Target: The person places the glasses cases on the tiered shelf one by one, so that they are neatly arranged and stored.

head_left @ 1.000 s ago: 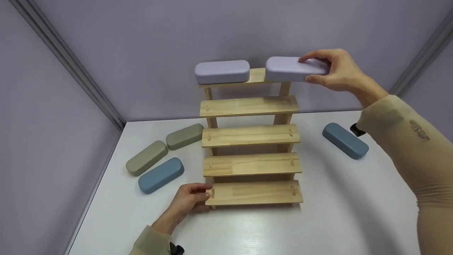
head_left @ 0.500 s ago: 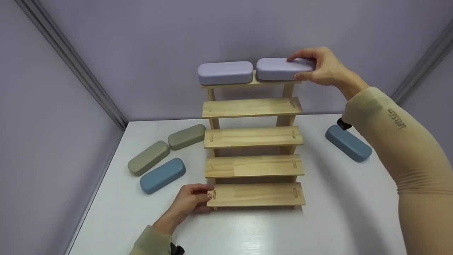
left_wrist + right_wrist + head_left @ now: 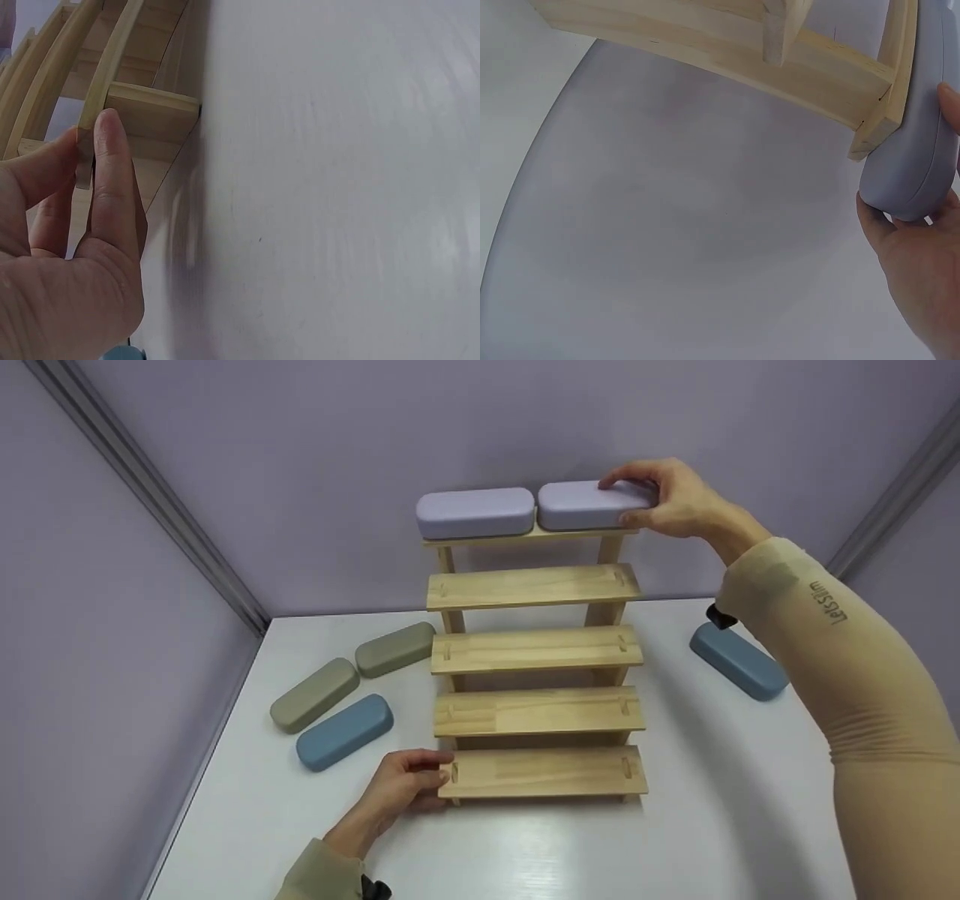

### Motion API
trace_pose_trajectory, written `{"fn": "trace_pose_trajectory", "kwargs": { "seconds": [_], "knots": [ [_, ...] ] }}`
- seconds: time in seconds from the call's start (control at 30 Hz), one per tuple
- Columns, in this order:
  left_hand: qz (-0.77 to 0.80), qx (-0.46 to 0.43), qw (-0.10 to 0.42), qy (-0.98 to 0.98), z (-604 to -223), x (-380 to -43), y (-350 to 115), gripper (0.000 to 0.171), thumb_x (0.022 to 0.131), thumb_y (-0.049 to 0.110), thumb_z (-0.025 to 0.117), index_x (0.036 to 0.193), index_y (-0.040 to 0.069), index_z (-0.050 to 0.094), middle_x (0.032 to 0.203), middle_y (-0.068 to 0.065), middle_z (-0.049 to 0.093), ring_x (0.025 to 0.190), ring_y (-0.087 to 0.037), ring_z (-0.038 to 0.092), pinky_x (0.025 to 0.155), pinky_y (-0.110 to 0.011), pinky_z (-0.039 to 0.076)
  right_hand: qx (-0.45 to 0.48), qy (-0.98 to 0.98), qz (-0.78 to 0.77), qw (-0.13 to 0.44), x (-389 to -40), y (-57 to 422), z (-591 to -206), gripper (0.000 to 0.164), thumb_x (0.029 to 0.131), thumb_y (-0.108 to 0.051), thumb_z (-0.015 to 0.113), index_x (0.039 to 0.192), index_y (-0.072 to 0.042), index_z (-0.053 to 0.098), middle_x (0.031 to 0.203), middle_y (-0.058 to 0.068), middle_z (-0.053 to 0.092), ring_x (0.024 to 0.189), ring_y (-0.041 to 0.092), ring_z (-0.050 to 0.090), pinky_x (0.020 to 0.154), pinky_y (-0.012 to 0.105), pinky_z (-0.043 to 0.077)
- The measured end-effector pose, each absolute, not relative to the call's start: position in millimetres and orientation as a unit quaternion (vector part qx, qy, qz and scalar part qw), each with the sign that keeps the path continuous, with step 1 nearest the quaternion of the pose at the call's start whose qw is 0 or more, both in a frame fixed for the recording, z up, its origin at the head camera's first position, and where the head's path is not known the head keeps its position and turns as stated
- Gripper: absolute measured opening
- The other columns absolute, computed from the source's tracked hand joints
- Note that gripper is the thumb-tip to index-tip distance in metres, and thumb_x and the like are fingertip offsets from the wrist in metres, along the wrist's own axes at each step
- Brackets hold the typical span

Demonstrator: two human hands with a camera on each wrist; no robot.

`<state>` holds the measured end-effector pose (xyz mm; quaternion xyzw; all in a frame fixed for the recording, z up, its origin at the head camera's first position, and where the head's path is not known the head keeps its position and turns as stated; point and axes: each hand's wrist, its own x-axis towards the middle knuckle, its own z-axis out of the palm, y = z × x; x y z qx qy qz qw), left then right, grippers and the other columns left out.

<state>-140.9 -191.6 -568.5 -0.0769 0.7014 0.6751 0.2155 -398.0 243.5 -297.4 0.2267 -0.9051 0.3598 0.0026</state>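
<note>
A stepped wooden rack (image 3: 536, 649) stands mid-table. On its top shelf two lilac glasses cases lie end to end: the left case (image 3: 475, 514) and the right case (image 3: 577, 505), a narrow gap between them. My right hand (image 3: 679, 502) grips the right case by its outer end, fingers on top and thumb at the front. In the right wrist view that lilac case (image 3: 915, 169) rests along the shelf, its end reaching past the board. My left hand (image 3: 401, 784) pinches the left end of the lowest shelf (image 3: 544, 772); in the left wrist view thumb and fingers (image 3: 112, 180) close around the board.
Left of the rack lie two olive-green glasses cases (image 3: 315, 695) and a blue one (image 3: 345, 733). Another blue case (image 3: 736, 660) lies on the right, partly behind my right sleeve. Grey walls (image 3: 337, 450) enclose the white table (image 3: 540, 855) at the back and sides.
My right hand has moved left and slid the right lilac case along the top shelf, closer to the left one. The left hand keeps its hold on the lowest shelf.
</note>
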Motion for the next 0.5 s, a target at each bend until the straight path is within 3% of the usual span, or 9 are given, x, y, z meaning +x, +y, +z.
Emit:
{"fn": "trace_pose_trajectory", "kwargs": {
  "seconds": [0.5],
  "knots": [
    [0.675, -0.073, 0.218, 0.701, -568.2, -138.3, -193.2, 0.040, 0.100, 0.006, 0.078, 0.139, -0.003, 0.075, 0.117, -0.007, 0.073, 0.096, -0.014, 0.078, 0.080, -0.034, 0.071, 0.234, -0.899, 0.371, -0.001, -394.9, 240.3, -299.1, 0.055, 0.093, 0.001, 0.075, 0.146, -0.015, 0.073, 0.153, 0.017, 0.067, 0.117, 0.017, 0.058, 0.098, 0.022, 0.041]
  ]
}}
